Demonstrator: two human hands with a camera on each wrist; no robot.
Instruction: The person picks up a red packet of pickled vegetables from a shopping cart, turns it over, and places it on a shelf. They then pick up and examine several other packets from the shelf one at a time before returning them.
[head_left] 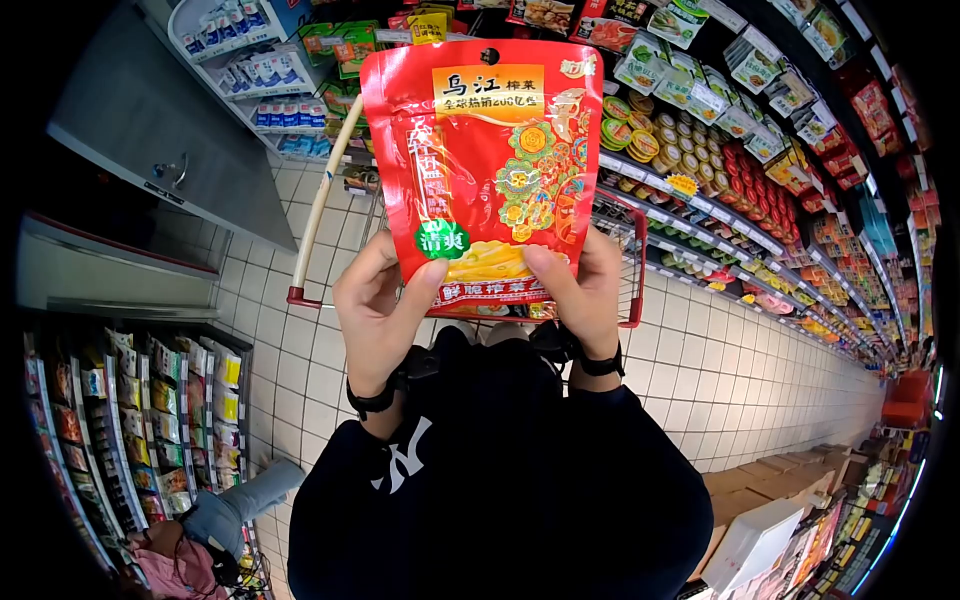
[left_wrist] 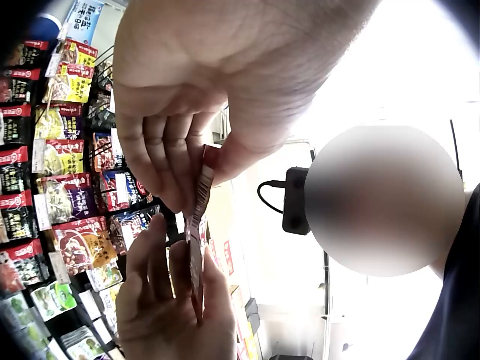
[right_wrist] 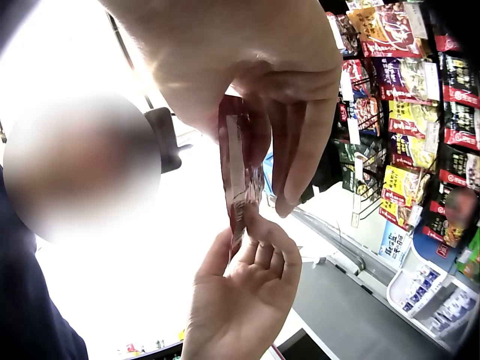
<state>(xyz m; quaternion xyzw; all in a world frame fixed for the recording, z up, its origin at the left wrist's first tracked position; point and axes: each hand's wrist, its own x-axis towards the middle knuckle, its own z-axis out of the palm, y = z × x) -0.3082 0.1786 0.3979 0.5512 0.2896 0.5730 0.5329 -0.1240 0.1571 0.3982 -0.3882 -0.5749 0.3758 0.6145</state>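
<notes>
A red pouch of pickled mustard (head_left: 490, 180) faces me upright in the head view, its printed front showing yellow strips near the bottom. My left hand (head_left: 378, 305) pinches its lower left edge, thumb on the front and fingers behind. At the lower right edge my right hand (head_left: 588, 300) holds it the same way. Both wrist views catch the pouch (left_wrist: 199, 232) nearly edge-on between the hands, with the fingers along its back. Below and beyond it, partly covered, stands a shopping cart with a red rim (head_left: 640, 270) and a pale handle (head_left: 325, 200).
Shelves of packets and tubs (head_left: 690, 170) run along the right. On the left are a grey door (head_left: 185, 140) and a rack of hanging packets (head_left: 150, 400). Another person's jeans (head_left: 240, 505) show at lower left. Cardboard boxes (head_left: 760, 490) line the lower right.
</notes>
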